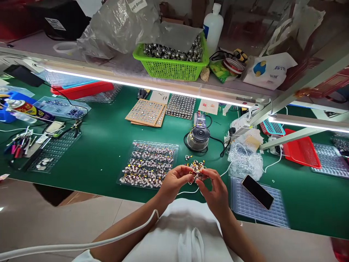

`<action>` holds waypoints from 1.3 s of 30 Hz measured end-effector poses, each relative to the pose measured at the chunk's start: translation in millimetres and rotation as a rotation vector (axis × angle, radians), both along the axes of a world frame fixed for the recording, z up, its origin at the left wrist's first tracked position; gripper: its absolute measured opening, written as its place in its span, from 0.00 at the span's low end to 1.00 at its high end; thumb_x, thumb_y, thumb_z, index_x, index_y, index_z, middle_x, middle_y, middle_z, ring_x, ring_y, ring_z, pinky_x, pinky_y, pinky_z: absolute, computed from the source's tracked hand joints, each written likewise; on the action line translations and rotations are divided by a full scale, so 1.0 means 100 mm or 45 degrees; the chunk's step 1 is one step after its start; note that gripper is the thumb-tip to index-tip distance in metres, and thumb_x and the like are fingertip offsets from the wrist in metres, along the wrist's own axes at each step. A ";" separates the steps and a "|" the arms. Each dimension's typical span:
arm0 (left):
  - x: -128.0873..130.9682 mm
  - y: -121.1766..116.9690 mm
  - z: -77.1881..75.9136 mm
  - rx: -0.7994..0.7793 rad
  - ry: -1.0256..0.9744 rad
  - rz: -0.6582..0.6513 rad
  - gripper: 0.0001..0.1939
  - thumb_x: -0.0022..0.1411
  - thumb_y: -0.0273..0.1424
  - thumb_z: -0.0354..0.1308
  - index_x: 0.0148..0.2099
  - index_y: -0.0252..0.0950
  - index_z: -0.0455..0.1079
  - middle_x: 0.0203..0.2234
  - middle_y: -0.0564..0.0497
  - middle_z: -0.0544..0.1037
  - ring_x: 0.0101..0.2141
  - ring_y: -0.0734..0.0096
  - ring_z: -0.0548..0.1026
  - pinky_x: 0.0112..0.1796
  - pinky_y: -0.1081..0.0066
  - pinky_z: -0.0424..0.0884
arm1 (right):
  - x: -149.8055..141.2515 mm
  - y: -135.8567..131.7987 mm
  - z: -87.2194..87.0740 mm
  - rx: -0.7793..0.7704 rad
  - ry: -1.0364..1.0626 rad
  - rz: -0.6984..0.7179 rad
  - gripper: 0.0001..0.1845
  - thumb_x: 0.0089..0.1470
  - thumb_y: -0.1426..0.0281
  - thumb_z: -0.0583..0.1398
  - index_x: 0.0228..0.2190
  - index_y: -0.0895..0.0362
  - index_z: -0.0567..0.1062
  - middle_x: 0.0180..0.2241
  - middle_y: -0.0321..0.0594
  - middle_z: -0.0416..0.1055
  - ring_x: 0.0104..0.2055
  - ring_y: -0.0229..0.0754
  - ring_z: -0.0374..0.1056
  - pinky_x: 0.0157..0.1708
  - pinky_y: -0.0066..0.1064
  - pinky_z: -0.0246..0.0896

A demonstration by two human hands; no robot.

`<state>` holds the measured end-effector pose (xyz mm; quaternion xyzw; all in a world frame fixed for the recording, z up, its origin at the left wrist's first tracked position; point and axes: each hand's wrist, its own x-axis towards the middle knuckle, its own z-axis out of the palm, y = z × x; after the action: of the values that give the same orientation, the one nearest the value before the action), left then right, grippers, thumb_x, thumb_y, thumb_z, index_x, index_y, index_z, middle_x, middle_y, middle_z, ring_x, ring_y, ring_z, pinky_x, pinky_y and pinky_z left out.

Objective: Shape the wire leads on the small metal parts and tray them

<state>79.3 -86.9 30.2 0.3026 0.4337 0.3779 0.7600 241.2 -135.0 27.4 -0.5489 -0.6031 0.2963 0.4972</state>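
My left hand (176, 181) and my right hand (215, 189) meet just in front of my body, thumbs and fingers pinched together. Between their fingertips is a small wired part, mostly hidden, so its exact kind is unclear. Right behind the fingertips lies a pile of small parts (198, 165) with white, yellow and dark red bits. To the left of my hands, a clear plastic tray (175, 150) carries rows of similar small parts (148, 171). One loose part (187, 157) lies beside the pile.
A round grey device (200, 138) with a black cable stands behind the pile. At right, a phone (257, 191) rests on stacked clear trays (275, 214). Pliers (71, 130) and a spray can (29, 110) lie left. Overhead, a shelf holds a green basket (171, 70) of shiny metal balls.
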 end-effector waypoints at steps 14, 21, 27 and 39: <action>-0.03 0.04 0.09 0.207 0.371 -0.259 0.10 0.53 0.35 0.62 0.35 0.36 0.80 0.29 0.49 0.80 0.26 0.71 0.72 0.28 0.72 0.69 | 0.04 0.18 -0.05 0.155 -0.281 0.039 0.19 0.57 0.75 0.60 0.49 0.49 0.69 0.40 0.42 0.71 0.42 0.46 0.71 0.41 0.40 0.70; -0.06 0.08 -0.06 0.241 0.387 -0.194 0.10 0.54 0.34 0.63 0.38 0.36 0.75 0.28 0.51 0.78 0.28 0.71 0.73 0.28 0.74 0.69 | 0.04 0.17 -0.20 0.014 -0.191 0.004 0.15 0.57 0.75 0.58 0.47 0.51 0.70 0.38 0.40 0.71 0.36 0.42 0.69 0.37 0.36 0.69; -0.09 0.10 -0.02 0.345 0.470 -0.196 0.05 0.56 0.32 0.61 0.35 0.36 0.72 0.26 0.52 0.76 0.27 0.72 0.73 0.29 0.74 0.69 | 0.09 0.16 -0.05 -0.033 -0.153 0.034 0.18 0.55 0.74 0.60 0.48 0.51 0.70 0.47 0.44 0.70 0.51 0.48 0.67 0.50 0.44 0.64; -0.09 0.08 0.32 0.714 0.607 -0.205 0.06 0.59 0.30 0.59 0.39 0.38 0.76 0.32 0.49 0.79 0.33 0.67 0.77 0.38 0.70 0.72 | -0.03 0.20 0.03 -0.423 0.655 0.214 0.14 0.55 0.65 0.63 0.44 0.51 0.72 0.37 0.39 0.72 0.38 0.41 0.70 0.39 0.33 0.69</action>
<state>70.7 -79.4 62.0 0.6116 0.4529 0.3401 0.5525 238.2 -115.1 30.4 -0.4779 -0.4440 0.5599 0.5108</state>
